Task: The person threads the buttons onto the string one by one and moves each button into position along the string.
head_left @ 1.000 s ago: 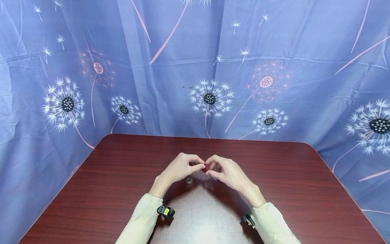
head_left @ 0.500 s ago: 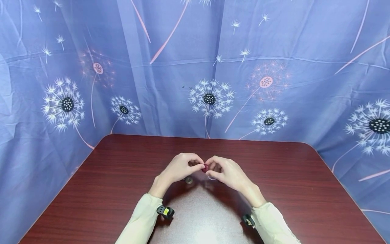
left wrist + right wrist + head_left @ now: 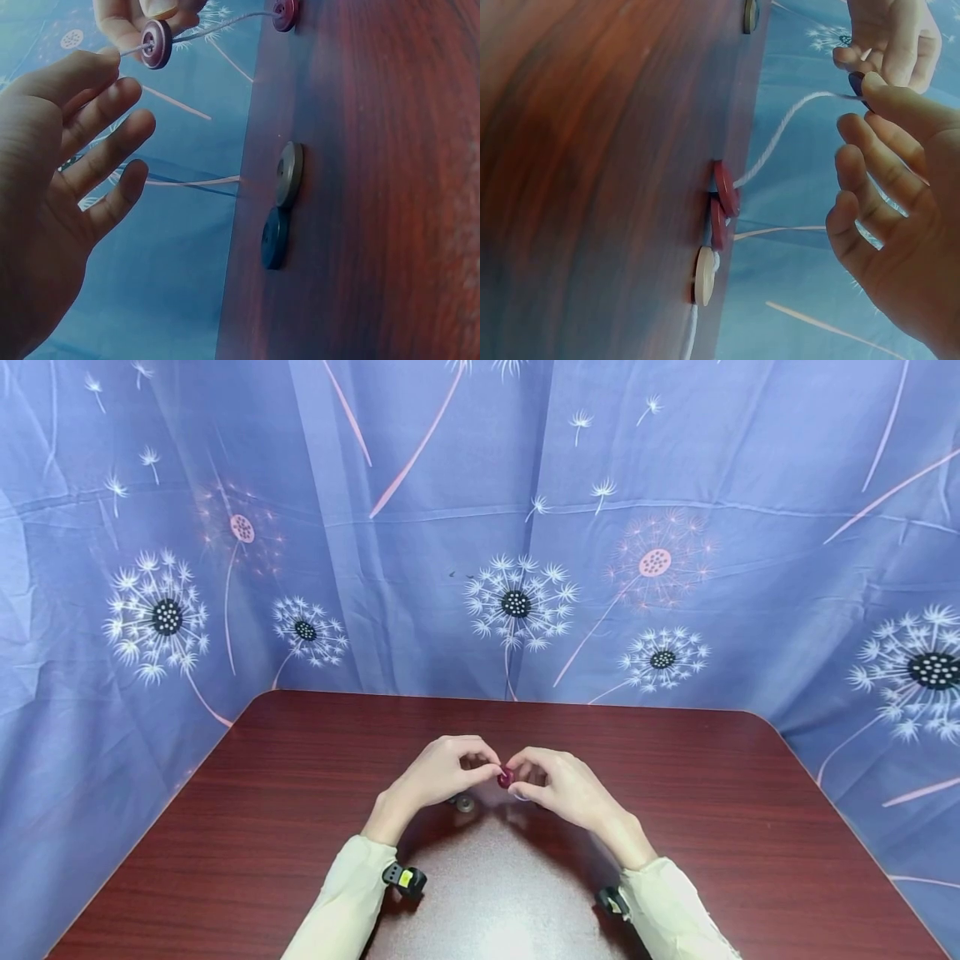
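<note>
A dark red button (image 3: 156,43) hangs between my hands, a pale string (image 3: 784,124) running through it. My left hand (image 3: 446,770) pinches the string's short end between thumb and forefinger; its other fingers are spread in the left wrist view. My right hand (image 3: 566,783) holds the button by its edge with thumb and fingertips. From there the string sags to the table, where two red buttons, one upper (image 3: 724,186) and one lower (image 3: 718,223), and a cream button (image 3: 704,276) are strung on it. In the head view, the right hand covers most of these.
Below my left hand, a grey button (image 3: 290,174) and a dark blue button (image 3: 275,238) lie on the dark red wooden table (image 3: 300,777), close together. A blue curtain (image 3: 420,610) with dandelion prints stands behind the table's far edge. Each wrist wears a black strap (image 3: 405,880).
My left hand has shifted slightly left, and the held button shows more of its face between the hands. A loop of string has come into sight under the right hand's thumb.
</note>
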Available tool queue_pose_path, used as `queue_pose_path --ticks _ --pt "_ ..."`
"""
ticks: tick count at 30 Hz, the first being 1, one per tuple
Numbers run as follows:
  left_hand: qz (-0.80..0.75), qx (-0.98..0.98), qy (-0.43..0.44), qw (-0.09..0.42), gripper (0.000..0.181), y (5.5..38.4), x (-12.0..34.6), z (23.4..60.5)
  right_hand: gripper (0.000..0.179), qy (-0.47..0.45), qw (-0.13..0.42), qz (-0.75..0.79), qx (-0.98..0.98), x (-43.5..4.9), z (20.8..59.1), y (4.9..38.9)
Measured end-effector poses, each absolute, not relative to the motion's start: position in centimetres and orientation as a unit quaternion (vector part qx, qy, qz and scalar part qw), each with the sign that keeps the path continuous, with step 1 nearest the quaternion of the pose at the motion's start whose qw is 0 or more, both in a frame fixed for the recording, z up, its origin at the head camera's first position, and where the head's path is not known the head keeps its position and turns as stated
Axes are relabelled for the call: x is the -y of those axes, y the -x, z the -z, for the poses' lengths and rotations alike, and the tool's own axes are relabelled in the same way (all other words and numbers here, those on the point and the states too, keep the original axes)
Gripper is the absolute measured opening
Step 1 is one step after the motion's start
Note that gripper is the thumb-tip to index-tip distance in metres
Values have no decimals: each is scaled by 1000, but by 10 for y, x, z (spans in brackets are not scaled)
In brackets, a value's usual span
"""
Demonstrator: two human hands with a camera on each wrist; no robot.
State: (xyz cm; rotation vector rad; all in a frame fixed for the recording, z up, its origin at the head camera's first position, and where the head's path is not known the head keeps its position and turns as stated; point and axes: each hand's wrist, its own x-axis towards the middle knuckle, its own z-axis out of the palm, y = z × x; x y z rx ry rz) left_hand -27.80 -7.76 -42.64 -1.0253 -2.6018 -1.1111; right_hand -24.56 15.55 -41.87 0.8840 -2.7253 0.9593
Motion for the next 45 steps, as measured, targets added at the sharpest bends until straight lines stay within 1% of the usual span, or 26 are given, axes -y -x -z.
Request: queue_pose_path --ticks 5,13,18,25,33,45 --pt "368 862 343 67 8 278 78 425 20 -291 51 -316 902 -157 419 246" --pt "368 865 336 57 13 278 78 423 20 -282 30 -305 909 -161 419 247" --pt "369 865 335 59 8 278 78 424 20 -282 19 -300 911 -163 419 249" --pt "369 863 339 61 10 278 79 426 19 -283 6 -294 913 -165 422 251" --pt "375 863 335 53 6 276 80 424 17 -277 -10 -286 917 -168 424 252" --pt "371 866 332 49 7 276 80 423 16 -253 -42 -269 928 -172 426 251"
